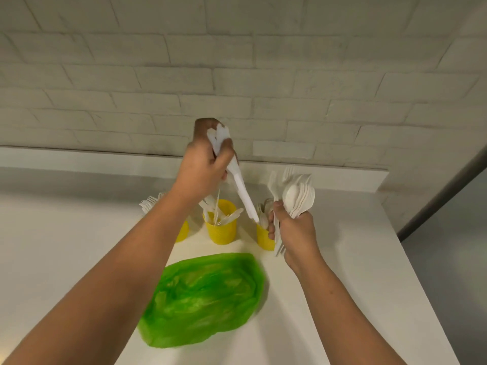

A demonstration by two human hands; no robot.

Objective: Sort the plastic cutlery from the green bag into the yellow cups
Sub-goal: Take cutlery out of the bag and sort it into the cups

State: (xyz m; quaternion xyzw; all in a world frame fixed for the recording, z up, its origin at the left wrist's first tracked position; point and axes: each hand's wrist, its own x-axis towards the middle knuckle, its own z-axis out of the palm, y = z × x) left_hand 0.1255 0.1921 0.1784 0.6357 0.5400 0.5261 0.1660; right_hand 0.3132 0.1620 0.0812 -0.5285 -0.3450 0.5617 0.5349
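My left hand (204, 164) is raised above the cups and grips several white plastic knives (241, 188), blades slanting down to the right. My right hand (295, 233) holds a bundle of white spoons and forks (297, 196), bowls up. Three yellow cups stand in a row on the white counter: the left cup (182, 231) with forks is mostly hidden by my left forearm, the middle cup (222, 226) holds knives, and the right cup (264, 239) with spoons is partly hidden behind my right hand. The crumpled green bag (203, 296) lies flat in front of the cups.
The white counter (66, 246) ends at a raised ledge against a white brick wall (237, 75). Its right edge (411, 259) drops off to a grey floor.
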